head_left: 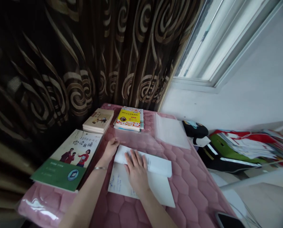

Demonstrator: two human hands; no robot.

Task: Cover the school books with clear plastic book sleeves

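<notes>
A white sheet of paper [155,186] lies on the pink quilted surface [193,193], its far part folded over toward me. My right hand [136,171] presses flat on the fold, fingers stretched out. My left hand [110,148], a thin bracelet at the wrist, rests on the paper's far left corner with fingers curled down on it. Faint blue handwriting shows on the sheet's lower left part.
A green-and-white book [67,161] lies at the left, a tan book [99,120] and a yellow stack [129,119] at the far edge, a clear sleeve [171,131] to the right. Dark patterned curtain behind. Bags and papers [245,147] lie beyond the right edge; a phone [228,220].
</notes>
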